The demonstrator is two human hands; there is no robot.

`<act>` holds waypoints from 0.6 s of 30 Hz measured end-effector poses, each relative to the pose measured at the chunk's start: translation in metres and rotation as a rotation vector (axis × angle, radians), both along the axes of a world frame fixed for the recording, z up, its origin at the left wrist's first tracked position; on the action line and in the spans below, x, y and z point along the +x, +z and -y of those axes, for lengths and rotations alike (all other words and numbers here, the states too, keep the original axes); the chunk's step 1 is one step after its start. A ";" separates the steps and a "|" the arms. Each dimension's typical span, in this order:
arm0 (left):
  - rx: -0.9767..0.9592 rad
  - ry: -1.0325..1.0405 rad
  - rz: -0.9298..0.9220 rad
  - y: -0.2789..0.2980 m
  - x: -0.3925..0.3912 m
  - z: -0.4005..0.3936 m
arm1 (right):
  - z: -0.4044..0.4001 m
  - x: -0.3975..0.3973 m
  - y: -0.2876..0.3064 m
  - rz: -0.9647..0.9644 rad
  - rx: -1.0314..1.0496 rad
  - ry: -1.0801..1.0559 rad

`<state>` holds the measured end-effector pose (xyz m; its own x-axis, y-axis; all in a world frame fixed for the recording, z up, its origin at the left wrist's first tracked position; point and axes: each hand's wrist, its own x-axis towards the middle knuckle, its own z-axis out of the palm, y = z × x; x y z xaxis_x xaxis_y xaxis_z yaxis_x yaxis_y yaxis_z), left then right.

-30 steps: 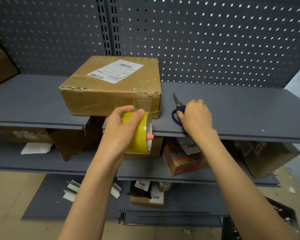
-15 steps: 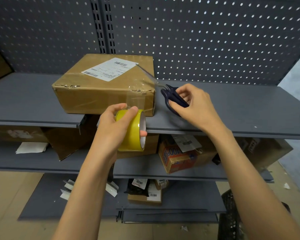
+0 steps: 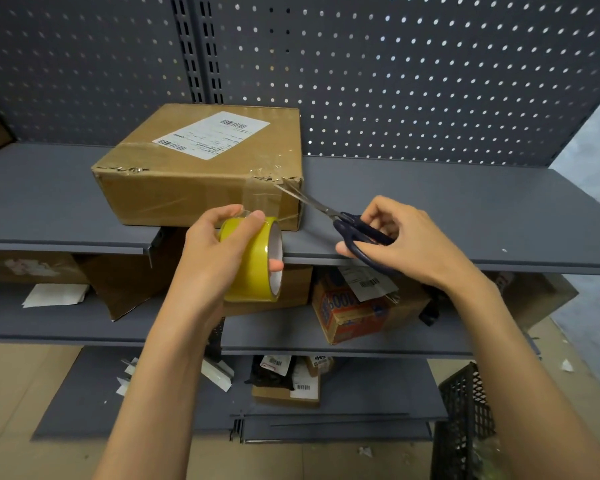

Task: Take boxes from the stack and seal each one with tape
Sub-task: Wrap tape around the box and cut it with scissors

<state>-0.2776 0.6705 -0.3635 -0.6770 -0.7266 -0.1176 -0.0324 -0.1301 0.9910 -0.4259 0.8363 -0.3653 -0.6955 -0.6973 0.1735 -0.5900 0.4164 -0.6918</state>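
Box (image 3: 201, 171): set at the front edge of the top shelf (image 3: 465, 216).
Left hand (image 3: 219, 251): curled round the tape roll (image 3: 253, 259), below the box's front face.
Right hand (image 3: 402, 244): scissors (image 3: 347, 225) gripped, blades aimed up-left at the box's front right corner, where the tape strip runs.

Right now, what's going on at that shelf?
A person is taping a box that sits on the top shelf. The left hand grips a yellow tape roll just in front of the box, with clear tape running from the roll up over the box's right front corner. The right hand holds dark-handled scissors, blades pointed at that corner, apparently about to cut the tape. More boxes lie on the shelves below.
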 end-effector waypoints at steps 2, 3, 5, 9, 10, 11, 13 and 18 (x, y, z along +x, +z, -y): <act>-0.006 -0.002 0.001 0.000 0.000 0.000 | -0.002 0.001 0.000 0.025 0.029 0.020; -0.006 -0.001 0.001 0.000 0.000 0.000 | -0.003 0.002 0.001 0.030 0.032 0.028; -0.006 -0.002 0.003 0.000 0.000 0.000 | -0.005 0.003 0.001 0.034 0.029 0.030; 0.003 0.007 0.001 0.000 0.000 0.000 | -0.010 0.002 -0.001 0.015 0.064 0.016; 0.006 0.009 0.000 0.000 0.001 -0.001 | -0.011 0.001 -0.001 0.019 0.070 0.019; 0.007 0.009 0.000 0.000 0.001 -0.001 | -0.010 0.001 -0.002 0.031 0.071 0.026; 0.007 0.006 0.002 0.000 0.002 -0.001 | -0.006 0.000 -0.003 0.060 0.060 0.045; 0.014 -0.001 0.009 0.003 0.002 -0.002 | 0.016 -0.003 -0.002 0.102 0.063 0.102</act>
<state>-0.2760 0.6722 -0.3607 -0.6764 -0.7242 -0.1340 -0.0418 -0.1439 0.9887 -0.4289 0.8202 -0.3670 -0.6321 -0.7726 0.0590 -0.5595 0.4025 -0.7245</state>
